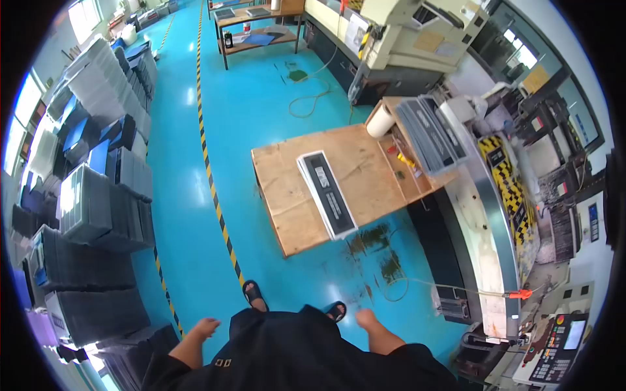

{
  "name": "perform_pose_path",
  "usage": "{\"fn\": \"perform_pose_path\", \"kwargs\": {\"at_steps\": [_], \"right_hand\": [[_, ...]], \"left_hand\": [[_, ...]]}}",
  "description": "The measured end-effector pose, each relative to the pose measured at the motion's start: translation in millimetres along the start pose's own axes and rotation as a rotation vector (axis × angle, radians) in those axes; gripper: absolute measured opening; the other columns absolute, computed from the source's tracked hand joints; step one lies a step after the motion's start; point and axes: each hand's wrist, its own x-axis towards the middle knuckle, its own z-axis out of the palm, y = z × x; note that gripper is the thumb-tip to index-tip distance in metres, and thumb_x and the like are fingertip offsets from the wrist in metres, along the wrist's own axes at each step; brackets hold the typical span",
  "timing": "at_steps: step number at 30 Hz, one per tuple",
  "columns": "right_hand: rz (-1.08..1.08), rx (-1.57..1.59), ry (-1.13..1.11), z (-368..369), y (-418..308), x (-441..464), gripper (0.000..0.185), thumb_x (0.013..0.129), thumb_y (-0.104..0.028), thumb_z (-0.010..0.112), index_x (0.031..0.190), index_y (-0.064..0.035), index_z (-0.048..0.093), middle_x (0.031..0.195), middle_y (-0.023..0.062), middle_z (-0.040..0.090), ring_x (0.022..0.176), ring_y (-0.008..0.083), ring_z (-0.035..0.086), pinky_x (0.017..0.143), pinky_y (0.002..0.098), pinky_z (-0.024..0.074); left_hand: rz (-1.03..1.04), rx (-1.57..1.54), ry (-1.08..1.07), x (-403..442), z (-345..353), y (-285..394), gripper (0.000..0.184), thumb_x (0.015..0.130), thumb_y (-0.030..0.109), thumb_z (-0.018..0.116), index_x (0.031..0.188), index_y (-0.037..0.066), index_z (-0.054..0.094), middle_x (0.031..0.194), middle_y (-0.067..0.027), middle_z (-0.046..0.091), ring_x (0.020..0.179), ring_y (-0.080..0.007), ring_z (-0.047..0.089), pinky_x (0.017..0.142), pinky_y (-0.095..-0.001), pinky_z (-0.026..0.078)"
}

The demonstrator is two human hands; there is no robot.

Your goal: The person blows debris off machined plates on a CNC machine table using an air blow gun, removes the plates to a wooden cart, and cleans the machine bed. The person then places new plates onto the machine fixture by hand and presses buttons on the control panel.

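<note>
Both hands hang low beside the dark clothing: the left hand (207,328) has its fingers loosely curled, while the right hand (366,318) shows mainly its back, its fingers partly turned from sight. Whether either pinches anything, I cannot tell.

Ahead of both hands, nearer the right, a stack of black-faced panels with pale edges (327,195) lies on the wooden desk (280,169), one end at the desk's near edge. The small print is unreadable.

Farther ahead and to the right of the right hand, an open compartment (409,186) in the desk holds a yellow tool (405,159) and a small red item too tiny to identify. A white paper roll (380,122) stands by its far end; beside it are grey lettered panels (424,133), overlapping.

Far ahead of the hands, a two-tier shelf table (261,19), cut off above, carries a dark bottle (228,40) on its lower board. Left of the left hand, tall stacks of dark sheets (91,260) blur toward the lens edge.
</note>
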Motion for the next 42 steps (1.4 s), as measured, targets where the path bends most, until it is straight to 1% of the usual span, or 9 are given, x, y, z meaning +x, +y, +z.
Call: {"fn": "perform_pose_path", "kwargs": {"at_steps": [3,9,16,21,27,31,34,36,42], "right_hand": [[-0.209,0.535,-0.047,-18,-174,42,0.025,0.087,-0.025,0.064,0.102,-0.0055,0.068,0.082,0.0066,0.067,0.07,0.0151,0.062,0.061,0.0325,0.0511],[-0.613,0.364,-0.128,-111,-366,-65,0.032,0.091,-0.029,0.061,0.112,-0.0055,0.064,0.105,0.0104,0.068,0.098,0.0205,0.064,0.086,0.034,0.0501],[-0.244,0.136,0.152,-39,-129,-33,0.033,0.085,-0.035,0.057,0.084,-0.0055,0.071,0.08,0.0152,0.068,0.08,0.028,0.066,0.072,0.0397,0.0514],[0.155,0.132,-0.135,-1,44,-65,0.02,0.083,-0.024,0.057,0.088,-0.0068,0.066,0.083,0.0112,0.067,0.073,0.0249,0.066,0.058,0.0419,0.0518],[-0.086,-0.257,-0.149,-6,159,-80,0.022,0.08,-0.017,0.064,0.101,-0.0098,0.067,0.085,0.0057,0.066,0.067,0.0197,0.062,0.055,0.0359,0.0512],[0.256,0.661,0.283,-30,196,-101,0.022,0.079,-0.026,0.068,0.091,-0.0077,0.07,0.071,0.0058,0.062,0.059,0.0182,0.059,0.055,0.0358,0.05],[0.37,0.837,0.44,-40,216,-104,0.024,0.079,-0.03,0.07,0.083,-0.0065,0.07,0.065,0.0054,0.059,0.054,0.0171,0.055,0.053,0.0352,0.0485],[0.406,0.892,0.524,-41,222,-105,0.024,0.079,-0.031,0.069,0.082,-0.0067,0.069,0.066,0.0046,0.059,0.053,0.0166,0.053,0.052,0.0344,0.0473],[0.605,1.446,0.257,-24,221,-113,0.016,0.083,-0.026,0.068,0.083,-0.0101,0.066,0.065,0.0018,0.055,0.055,0.0161,0.052,0.051,0.0339,0.0455]], "left_hand": [[-0.056,-0.139,0.048,23,-84,-47,0.026,0.084,0.028,0.059,0.075,0.003,0.061,0.061,-0.0091,0.058,0.05,-0.0205,0.056,0.045,-0.0346,0.045],[-0.196,0.052,0.032,46,-125,-16,0.019,0.085,0.026,0.061,0.094,0.009,0.062,0.08,-0.0086,0.064,0.065,-0.02,0.06,0.055,-0.0395,0.047],[0.216,0.374,-0.214,65,-46,157,0.018,0.08,0.023,0.063,0.088,0.008,0.068,0.077,-0.0062,0.065,0.062,-0.0171,0.06,0.055,-0.0317,0.051],[0.297,0.233,-0.138,87,25,243,0.016,0.079,0.02,0.062,0.084,0.006,0.067,0.071,-0.0055,0.062,0.057,-0.0166,0.058,0.05,-0.031,0.048],[0.64,0.774,-0.449,84,139,309,0.018,0.084,0.022,0.061,0.085,0.006,0.068,0.07,-0.0061,0.06,0.059,-0.0196,0.058,0.049,-0.0344,0.048],[1.294,1.334,-0.564,93,237,378,0.021,0.086,0.03,0.063,0.095,0.012,0.069,0.075,-0.0102,0.064,0.074,-0.0227,0.064,0.065,-0.0391,0.051],[0.532,1.148,-0.421,32,320,449,0.025,0.085,0.034,0.063,0.096,0.013,0.069,0.081,-0.0106,0.069,0.088,-0.0224,0.067,0.076,-0.0397,0.051],[0.887,1.274,-0.518,50,353,492,0.019,0.085,0.027,0.064,0.092,0.011,0.07,0.079,-0.0077,0.069,0.078,-0.0177,0.066,0.07,-0.0349,0.052],[0.768,1.056,-0.6,78,435,592,0.009,0.081,0.009,0.066,0.086,0.005,0.072,0.079,-0.0078,0.069,0.073,-0.0158,0.065,0.067,-0.0319,0.052]]}}
